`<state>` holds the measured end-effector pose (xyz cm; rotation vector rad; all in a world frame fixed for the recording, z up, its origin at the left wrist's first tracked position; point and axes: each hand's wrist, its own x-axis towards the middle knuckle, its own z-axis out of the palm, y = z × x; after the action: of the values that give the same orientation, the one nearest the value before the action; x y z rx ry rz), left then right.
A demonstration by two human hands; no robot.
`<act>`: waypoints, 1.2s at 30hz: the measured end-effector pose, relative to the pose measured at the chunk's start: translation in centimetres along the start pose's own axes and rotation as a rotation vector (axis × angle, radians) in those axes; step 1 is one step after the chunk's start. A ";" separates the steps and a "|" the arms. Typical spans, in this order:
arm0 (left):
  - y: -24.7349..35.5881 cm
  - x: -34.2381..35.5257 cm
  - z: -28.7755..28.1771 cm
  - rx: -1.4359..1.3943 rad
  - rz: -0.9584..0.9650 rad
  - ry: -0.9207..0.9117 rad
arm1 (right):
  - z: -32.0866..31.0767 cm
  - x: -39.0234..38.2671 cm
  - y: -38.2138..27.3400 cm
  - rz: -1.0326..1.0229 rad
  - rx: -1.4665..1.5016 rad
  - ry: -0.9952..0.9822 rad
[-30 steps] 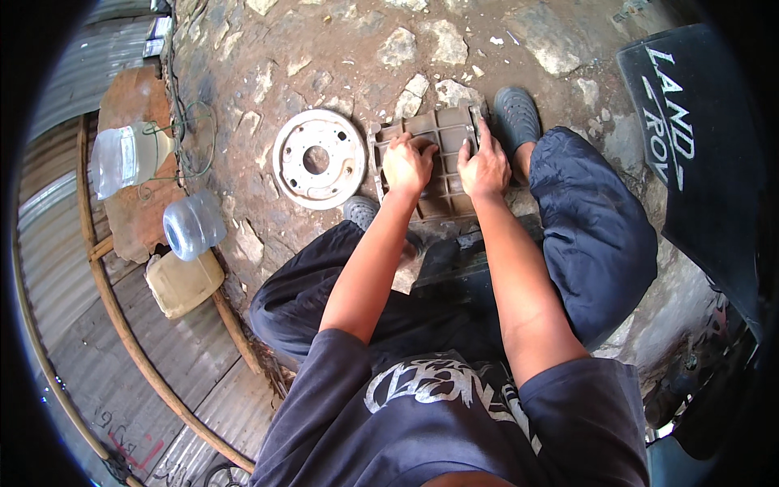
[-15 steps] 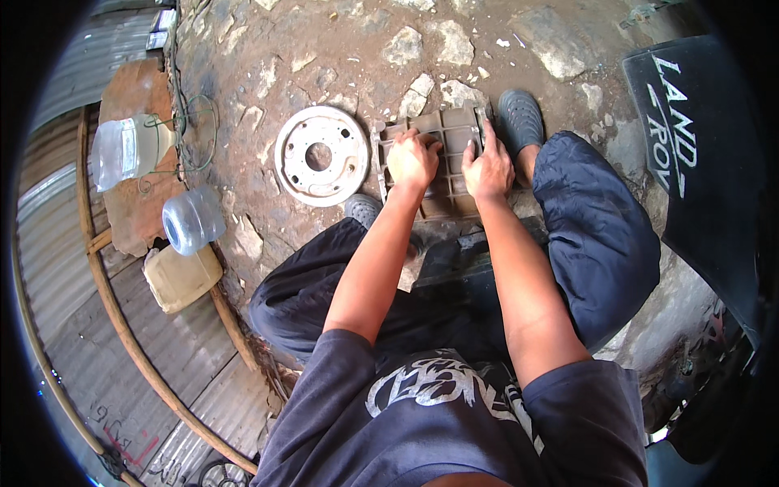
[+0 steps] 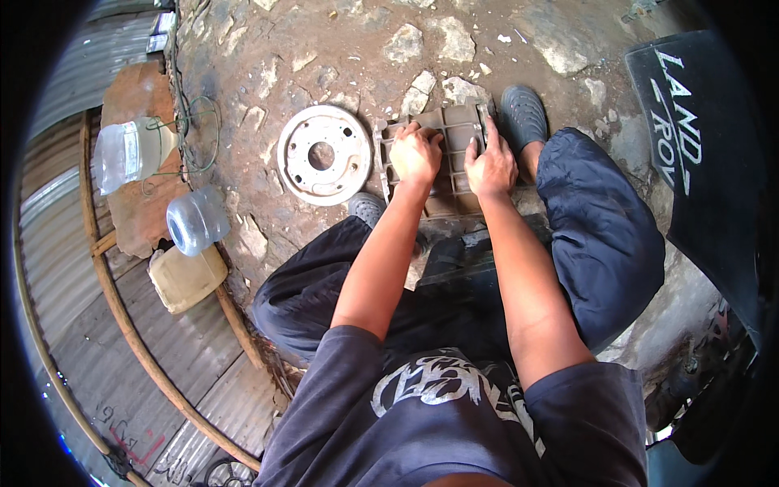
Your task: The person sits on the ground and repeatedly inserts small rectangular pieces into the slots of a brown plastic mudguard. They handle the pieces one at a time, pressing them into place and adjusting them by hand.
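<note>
A brownish ribbed metal casing (image 3: 450,185), with square pockets between its ribs, lies on the ground in front of me between my feet. My left hand (image 3: 415,156) rests over its left half with the fingers curled in together. Whatever those fingers hold, if anything, is hidden or too small to name. At the casing's right edge is my right hand (image 3: 492,165), gripping it. Its thumb lies on the inner side and the index finger stretches along the edge.
Left of the casing lies a white wheel rim (image 3: 324,155). A clear plastic bottle (image 3: 197,220), a larger clear container (image 3: 130,154) and a yellowish jerrycan (image 3: 188,278) stand by the corrugated metal wall (image 3: 57,219). A black panel with white lettering (image 3: 699,178) leans at the right. Stones (image 3: 403,43) stud the dirt ground.
The view has shifted slightly. The fingers of my left hand have moved a little over the casing; my right hand stays at its right edge.
</note>
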<state>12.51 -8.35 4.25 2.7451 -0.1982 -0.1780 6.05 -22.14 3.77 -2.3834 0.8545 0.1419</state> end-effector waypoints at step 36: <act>-1.2 -0.6 -2.0 -0.009 -0.114 -0.190 | 0.2 0.0 -0.1 0.004 0.001 0.015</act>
<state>12.37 -6.40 5.70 2.7303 -0.0914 -0.4698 6.14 -21.95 3.68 -2.3850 0.8657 0.1260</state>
